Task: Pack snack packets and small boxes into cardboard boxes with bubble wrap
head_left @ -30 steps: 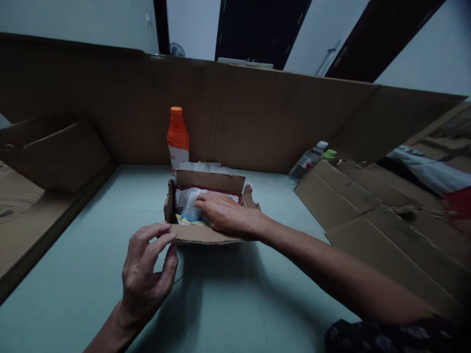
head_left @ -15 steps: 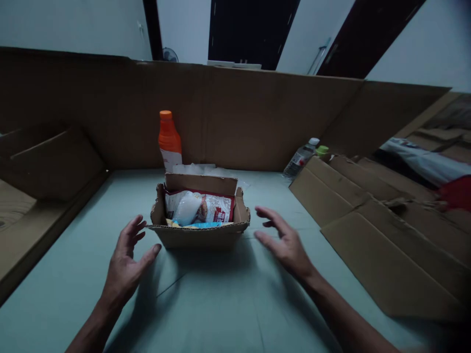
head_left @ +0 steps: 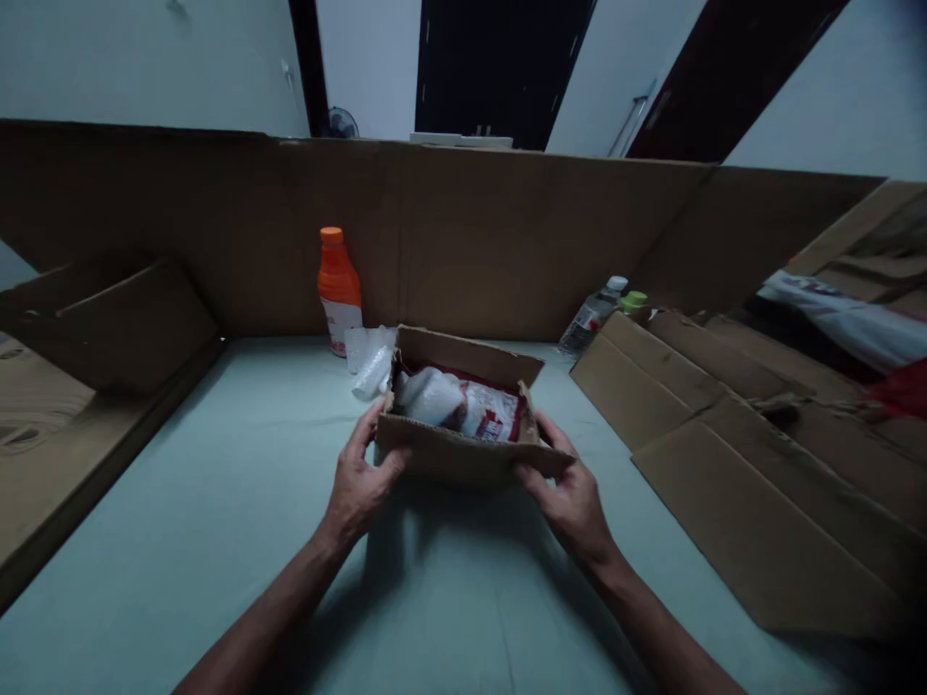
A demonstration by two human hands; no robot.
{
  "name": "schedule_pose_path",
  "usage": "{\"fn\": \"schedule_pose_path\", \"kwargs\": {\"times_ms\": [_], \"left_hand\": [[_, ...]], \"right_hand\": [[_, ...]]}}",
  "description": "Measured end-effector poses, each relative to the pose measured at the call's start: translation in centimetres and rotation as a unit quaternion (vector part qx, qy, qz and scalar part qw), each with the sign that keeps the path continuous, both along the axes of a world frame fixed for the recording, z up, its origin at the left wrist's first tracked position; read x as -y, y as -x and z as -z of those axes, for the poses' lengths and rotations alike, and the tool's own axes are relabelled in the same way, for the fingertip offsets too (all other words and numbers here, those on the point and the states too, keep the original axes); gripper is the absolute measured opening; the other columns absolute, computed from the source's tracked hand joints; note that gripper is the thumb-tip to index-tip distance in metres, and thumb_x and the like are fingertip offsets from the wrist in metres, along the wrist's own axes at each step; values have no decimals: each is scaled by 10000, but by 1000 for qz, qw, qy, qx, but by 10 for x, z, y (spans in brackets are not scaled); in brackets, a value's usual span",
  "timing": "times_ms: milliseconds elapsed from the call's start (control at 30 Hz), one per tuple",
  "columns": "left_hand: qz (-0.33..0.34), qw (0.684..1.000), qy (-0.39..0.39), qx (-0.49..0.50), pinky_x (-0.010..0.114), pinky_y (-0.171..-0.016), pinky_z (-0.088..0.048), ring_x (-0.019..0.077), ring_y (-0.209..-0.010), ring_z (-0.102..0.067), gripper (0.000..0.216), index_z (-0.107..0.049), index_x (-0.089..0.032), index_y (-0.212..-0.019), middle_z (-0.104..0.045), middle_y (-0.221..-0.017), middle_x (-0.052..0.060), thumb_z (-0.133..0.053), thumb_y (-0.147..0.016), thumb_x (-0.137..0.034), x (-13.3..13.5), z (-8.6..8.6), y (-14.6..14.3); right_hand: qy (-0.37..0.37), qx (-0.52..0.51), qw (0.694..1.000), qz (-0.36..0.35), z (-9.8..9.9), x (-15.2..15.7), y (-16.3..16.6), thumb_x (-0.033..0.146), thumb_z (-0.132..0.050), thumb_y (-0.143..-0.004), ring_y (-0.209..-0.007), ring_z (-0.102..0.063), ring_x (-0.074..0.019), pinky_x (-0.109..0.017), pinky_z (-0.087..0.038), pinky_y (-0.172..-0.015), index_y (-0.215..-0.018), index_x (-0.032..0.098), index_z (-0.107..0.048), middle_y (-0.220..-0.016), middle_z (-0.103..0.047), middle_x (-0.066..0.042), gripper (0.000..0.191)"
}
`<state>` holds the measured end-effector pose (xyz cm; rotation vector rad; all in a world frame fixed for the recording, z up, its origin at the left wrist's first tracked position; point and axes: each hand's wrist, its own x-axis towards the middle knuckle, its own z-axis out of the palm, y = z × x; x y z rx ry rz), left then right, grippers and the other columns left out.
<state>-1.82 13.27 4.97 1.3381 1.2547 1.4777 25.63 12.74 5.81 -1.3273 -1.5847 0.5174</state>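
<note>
small open brown cardboard box (head_left: 463, 456) held mid pale green table (head_left: 217, 502).
left hand (head_left: 358, 483) grips its 9 o'clock end, right hand (head_left: 572, 497) its 3 o'clock end, probably so the white plastic packets (head_left: 435, 396) stay inside; orange plastic bottle (head_left: 339, 290) at 11 o'clock.

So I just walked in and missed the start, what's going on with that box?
A person grips an open cardboard box with both hands, left hand at its left end, right hand at its right, over a pale green table. A white bag and a red-and-white packet lie inside. An orange bottle and crumpled plastic sit behind it.
</note>
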Motion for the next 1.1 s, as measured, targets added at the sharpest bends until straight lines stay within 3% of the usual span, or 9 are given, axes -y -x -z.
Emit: {"fn": "schedule_pose_path", "kwargs": {"times_ms": [67,167,267,367,533,667,867,1000,1100], "left_hand": [[5,999,33,20,415,-1099,-435,284,-1279,-571,659,-561,-191,-1366,-619,-1384,108,-735,-771,-415,18,5,1],[-60,993,90,40,414,-1016,-508,305,-1173,-642,660,-623,-155,-1260,-702,-1235,122,-773,-713,-493,49,9,28],[-162,982,100,4,404,-980,-527,308,-1140,-653,652,-655,-156,-1197,-738,-1137,104,-788,-681,-533,66,-2,60],[-187,979,77,-10,408,-980,-524,301,-1132,-651,691,-628,-173,-1244,-731,-1153,95,-780,-689,-555,69,-11,66],[-139,988,61,-24,442,-1039,-490,306,-1190,-627,712,-571,-176,-1317,-676,-1274,127,-762,-732,-535,73,8,45],[-83,994,29,-71,452,-1074,-471,321,-1291,-567,680,-541,-226,-1366,-590,-1409,127,-754,-767,-470,86,29,54],[17,993,-1,-115,526,-1181,-333,366,-1487,-303,1110,-238,-261,-1560,-277,-1635,158,-848,-639,-375,59,38,87],[81,993,37,-73,521,-1161,-365,392,-1463,-346,1275,-248,-243,-1566,-331,-1604,184,-913,-482,-330,28,36,86],[74,995,46,-42,504,-1150,-389,391,-1446,-378,1273,-313,-268,-1542,-381,-1582,156,-930,-429,-288,27,36,82]], "right_hand": [[-18,12,1000,13,-5,19,-2,484,-703,-838,-1360,-501,-317,-468,-418,-1130,-1504,205,-417,-1498,-508,-128,777],[-39,38,998,-39,-12,29,27,439,-747,-812,-1347,-515,-310,-447,-443,-1118,-1500,206,-426,-1485,-522,-125,795],[-49,31,993,-105,-16,16,66,420,-779,-770,-1340,-518,-320,-465,-429,-1134,-1493,188,-441,-1462,-542,-134,830],[-55,-1,992,-117,-17,0,83,412,-778,-758,-1349,-507,-331,-492,-399,-1154,-1477,181,-462,-1455,-545,-142,818],[-23,-4,994,-111,-5,-2,54,428,-769,-768,-1361,-496,-336,-511,-377,-1161,-1486,211,-446,-1477,-531,-128,817],[24,9,992,-126,16,15,26,441,-757,-792,-1378,-479,-319,-482,-380,-1162,-1510,193,-401,-1496,-507,-142,839],[83,7,992,-92,45,31,28,503,-737,-761,-1155,-636,-325,-469,-529,-979,-1341,171,-547,-1272,-670,-155,694],[111,-10,991,-79,56,32,43,508,-714,-748,-1044,-679,-316,-442,-570,-876,-1222,176,-600,-1152,-720,-139,589],[120,-19,991,-63,58,34,50,483,-709,-760,-1082,-669,-320,-448,-561,-906,-1234,183,-593,-1184,-711,-140,573]]}}
